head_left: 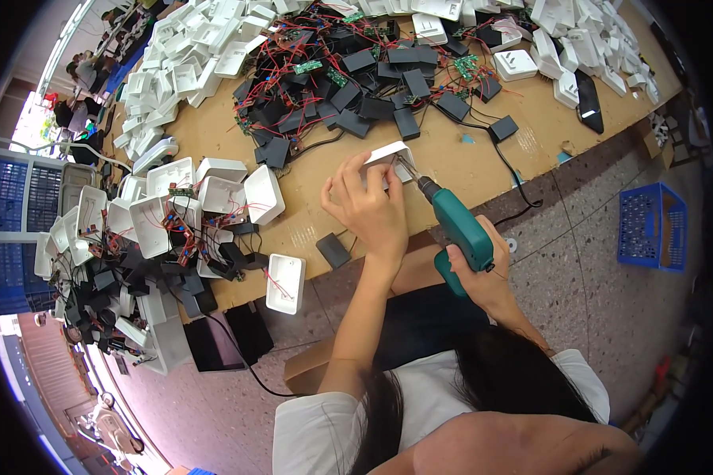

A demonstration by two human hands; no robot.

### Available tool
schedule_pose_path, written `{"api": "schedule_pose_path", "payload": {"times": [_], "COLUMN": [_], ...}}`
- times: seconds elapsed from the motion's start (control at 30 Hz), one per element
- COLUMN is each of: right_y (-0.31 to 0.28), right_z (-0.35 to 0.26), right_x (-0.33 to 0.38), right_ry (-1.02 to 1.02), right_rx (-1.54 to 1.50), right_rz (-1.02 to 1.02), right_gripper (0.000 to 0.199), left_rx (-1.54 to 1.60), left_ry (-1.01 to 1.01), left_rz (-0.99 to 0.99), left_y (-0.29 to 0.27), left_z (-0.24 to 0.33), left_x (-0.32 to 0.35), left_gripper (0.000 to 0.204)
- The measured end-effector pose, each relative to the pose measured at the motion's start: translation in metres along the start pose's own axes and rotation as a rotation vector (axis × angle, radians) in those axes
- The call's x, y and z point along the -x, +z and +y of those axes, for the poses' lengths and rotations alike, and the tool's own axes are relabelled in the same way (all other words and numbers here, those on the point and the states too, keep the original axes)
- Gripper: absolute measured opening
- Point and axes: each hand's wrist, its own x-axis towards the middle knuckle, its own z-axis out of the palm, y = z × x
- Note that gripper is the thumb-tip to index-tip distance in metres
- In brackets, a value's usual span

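Observation:
My left hand (pixel 372 202) is closed on a white plastic casing (pixel 387 150), which sits on the cardboard-covered table. In my right hand (pixel 487 273) is a green cordless screwdriver (pixel 461 226), gripped by its handle. Its bit points into the casing beside my left fingertips; whether a screw sits under the tip is too small to tell. Nearest to my left forearm lies a black box (pixel 333 250) with a thin wire. A white casing with red wires (pixel 285 283) rests at the table's near edge, farther left.
Heaps of black boxes with red wires (pixel 356 95) and white casings (pixel 190 55) cover the table's far side. More casings and wired parts (pixel 158 222) are piled at left. A black phone (pixel 588 103) lies far right; a blue basket (pixel 651 227) stands on the floor.

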Motion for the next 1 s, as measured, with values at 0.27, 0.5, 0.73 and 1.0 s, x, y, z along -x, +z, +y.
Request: {"api": "schedule_pose_path", "payload": {"times": [0.27,0.5,0.73,1.0], "right_y": [0.009,0.011,0.006,-0.021], "right_z": [-0.004,-0.003,-0.003,0.003], "right_x": [0.002,0.009,0.023,0.062], "right_ry": [-0.063,-0.05,-0.072,-0.02], "right_rx": [-0.001,-0.003,-0.067,-0.14], "right_rz": [0.048,0.032,0.059,0.074], "right_gripper": [0.026,0.026,0.026,0.027], "left_rx": [0.011,0.012,0.008,0.017], "left_ry": [-0.002,0.001,0.002,-0.004], "left_rz": [-0.002,0.006,0.016,0.009], "left_y": [-0.006,-0.009,-0.016,-0.024], "left_z": [-0.003,-0.004,-0.003,0.001], "left_x": [0.0,0.002,0.004,0.013], "left_gripper": [0.01,0.01,0.01,0.01]}}
